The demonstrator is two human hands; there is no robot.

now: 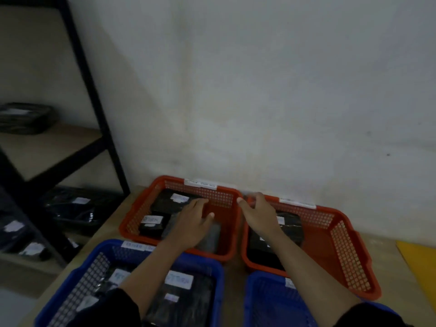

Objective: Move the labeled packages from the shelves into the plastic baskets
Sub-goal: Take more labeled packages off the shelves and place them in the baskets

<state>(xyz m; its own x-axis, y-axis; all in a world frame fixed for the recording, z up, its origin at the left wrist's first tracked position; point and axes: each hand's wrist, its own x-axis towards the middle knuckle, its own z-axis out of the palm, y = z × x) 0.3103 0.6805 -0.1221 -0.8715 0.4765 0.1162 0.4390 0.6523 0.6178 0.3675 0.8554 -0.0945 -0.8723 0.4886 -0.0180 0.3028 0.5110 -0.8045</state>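
Near me, blue basket (70, 286) w/ labeled pkgs. Farther, my left hand (192, 224) lies flat, fingers relaxed, on a pkg (175, 201) in left red basket (141, 208). Right hand (257, 212) pinches right red basket (342, 244) rim corner. More pkgs (73, 208) on shelf at left.

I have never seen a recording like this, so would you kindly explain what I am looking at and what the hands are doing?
There is no machine here: one camera worn on a person's head looks forward and down at their two bare hands. Four plastic baskets sit on a pale surface, two red ones by the wall and two blue ones nearer. All hold black packages with white labels. The left hand reaches into the left red basket, resting flat over a package. The right hand is at the corner of the right red basket; the picture is too blurred to say whether it grips the rim. A dark shelf on the left holds more packages.
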